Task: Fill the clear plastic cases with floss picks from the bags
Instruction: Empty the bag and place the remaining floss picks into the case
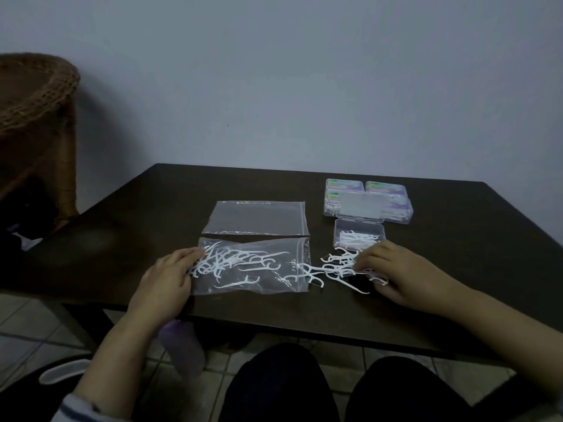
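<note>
A clear zip bag (268,278) lies on the dark table (122,254), white floss picks inside it. My left hand (166,278) rests on the bag's closed left end, fingers fairly straight. A loose pile of floss picks (338,269) lies on the table at the bag's open right end. My right hand (393,272) is on that pile, fingers curled over several picks. Just behind the pile sits an open clear plastic case (359,236) with a few picks in it, its lid (361,208) raised at the back.
An empty clear zip bag (256,217) lies flat behind the first one. Several closed labelled cases (393,196) stand grouped at the back right. A wicker chair (33,117) stands left of the table. My knees are below the table's front edge.
</note>
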